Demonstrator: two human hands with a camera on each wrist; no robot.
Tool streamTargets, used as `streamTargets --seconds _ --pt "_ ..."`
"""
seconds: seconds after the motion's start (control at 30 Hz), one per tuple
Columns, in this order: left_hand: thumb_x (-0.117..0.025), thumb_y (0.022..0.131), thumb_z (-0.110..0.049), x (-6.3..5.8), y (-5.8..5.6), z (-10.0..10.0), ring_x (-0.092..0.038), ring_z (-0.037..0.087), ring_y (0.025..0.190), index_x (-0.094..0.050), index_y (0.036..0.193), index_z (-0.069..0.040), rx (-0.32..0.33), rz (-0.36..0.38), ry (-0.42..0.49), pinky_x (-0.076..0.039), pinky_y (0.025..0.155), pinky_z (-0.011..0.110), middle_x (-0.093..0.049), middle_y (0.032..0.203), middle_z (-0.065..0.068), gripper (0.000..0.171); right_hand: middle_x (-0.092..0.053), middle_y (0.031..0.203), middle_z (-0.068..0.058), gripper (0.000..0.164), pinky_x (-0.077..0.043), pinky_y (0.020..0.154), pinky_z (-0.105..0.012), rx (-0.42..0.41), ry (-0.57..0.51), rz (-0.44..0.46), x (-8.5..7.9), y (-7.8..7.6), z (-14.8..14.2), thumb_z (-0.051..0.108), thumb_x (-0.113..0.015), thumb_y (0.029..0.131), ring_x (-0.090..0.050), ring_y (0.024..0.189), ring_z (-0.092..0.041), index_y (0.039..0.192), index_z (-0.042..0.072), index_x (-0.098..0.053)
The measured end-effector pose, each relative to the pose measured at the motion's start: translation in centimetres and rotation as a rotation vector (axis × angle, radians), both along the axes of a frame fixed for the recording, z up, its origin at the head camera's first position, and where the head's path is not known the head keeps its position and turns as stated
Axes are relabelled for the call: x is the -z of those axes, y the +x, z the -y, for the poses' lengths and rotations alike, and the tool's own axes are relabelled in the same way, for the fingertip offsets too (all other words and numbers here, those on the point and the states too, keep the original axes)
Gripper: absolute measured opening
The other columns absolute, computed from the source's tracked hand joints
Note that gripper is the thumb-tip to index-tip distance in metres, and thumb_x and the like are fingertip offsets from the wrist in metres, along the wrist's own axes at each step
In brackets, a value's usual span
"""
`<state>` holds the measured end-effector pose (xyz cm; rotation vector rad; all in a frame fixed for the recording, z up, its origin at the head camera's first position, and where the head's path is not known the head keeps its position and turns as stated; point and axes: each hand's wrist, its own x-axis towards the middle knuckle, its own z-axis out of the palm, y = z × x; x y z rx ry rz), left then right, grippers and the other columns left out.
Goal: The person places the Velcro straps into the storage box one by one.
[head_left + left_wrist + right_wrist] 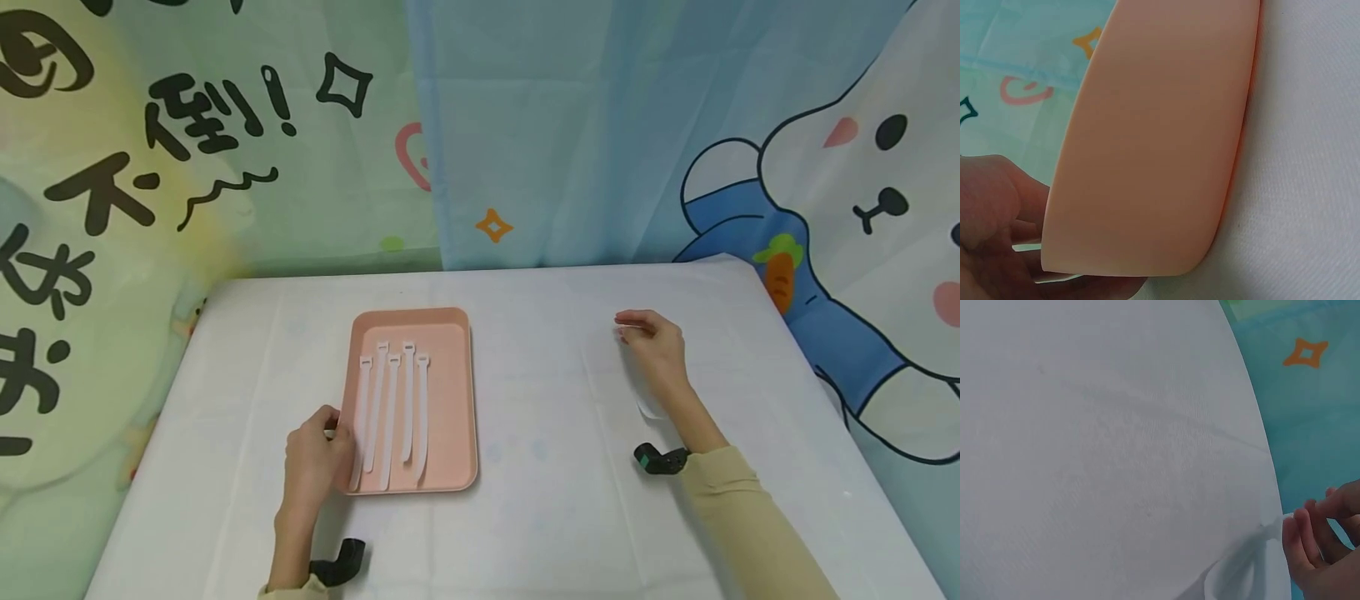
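A pink rectangular tray point(453, 400) lies on the white-covered table. Several white plastic knives point(408, 400) rest side by side in it, handles toward the far edge. My left hand point(318, 454) grips the tray's near left rim; in the left wrist view its fingers wrap the end of the tray's side wall point(1147, 150). Off to the right, my right hand point(660, 354) pinches a thin white plastic piece point(649, 410) that hangs down toward my wrist. Its exact kind I cannot tell, since the hand hides much of it and it blends with the cloth.
Black wrist cameras point(341, 562) sit at both wrists. White cloth point(540, 375) covers the table between tray and right hand. Behind the far edge hangs a printed curtain point(555, 142) with a cartoon rabbit at the right.
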<state>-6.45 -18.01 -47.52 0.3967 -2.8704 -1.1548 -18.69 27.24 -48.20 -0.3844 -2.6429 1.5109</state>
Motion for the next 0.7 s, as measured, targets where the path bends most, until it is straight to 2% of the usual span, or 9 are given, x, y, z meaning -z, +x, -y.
streamTargets --seconds 0.17,0.33,0.57,0.7 --pt "-0.056 0.095 -0.004 0.0 -0.1 0.0 -0.075 0.039 0.085 -0.07 0.104 0.005 0.001 -0.001 -0.001 -0.057 0.064 0.045 -0.075 0.098 0.027 0.019 -0.067 0.132 -0.016 0.035 -0.042 0.083 -0.016 0.056 0.037 0.021 -0.1 -0.2 -0.6 0.006 -0.053 0.1 -0.059 0.12 -0.025 0.131 0.006 -0.067" --pt "-0.055 0.095 -0.004 0.0 -0.1 -0.1 -0.074 0.04 0.087 -0.07 0.105 0.005 0.0 0.007 -0.003 -0.058 0.065 0.046 -0.075 0.099 0.027 0.02 -0.069 0.131 -0.017 0.036 -0.041 0.083 -0.015 0.094 0.037 0.012 0.2 -0.6 -1.1 0.005 -0.052 0.099 -0.06 0.12 -0.026 0.132 0.005 -0.067" --pt "-0.055 0.095 -0.005 -0.1 -0.1 -0.2 -0.074 0.04 0.085 -0.069 0.103 0.005 -0.007 0.013 -0.008 -0.058 0.064 0.046 -0.074 0.099 0.027 0.019 -0.062 0.137 -0.023 0.043 -0.041 0.083 -0.013 0.013 0.024 0.047 0.5 -1.1 -1.3 0.003 -0.051 0.097 -0.059 0.123 -0.031 0.139 -0.002 -0.059" --pt "-0.055 0.095 -0.005 -0.2 -0.1 -0.2 -0.074 0.04 0.086 -0.069 0.103 0.005 -0.006 0.018 -0.01 -0.058 0.065 0.046 -0.074 0.1 0.028 0.019 -0.063 0.135 -0.024 0.041 -0.043 0.085 -0.016 0.005 0.018 0.076 0.7 -1.3 -1.0 0.005 -0.052 0.099 -0.059 0.123 -0.032 0.139 -0.002 -0.058"
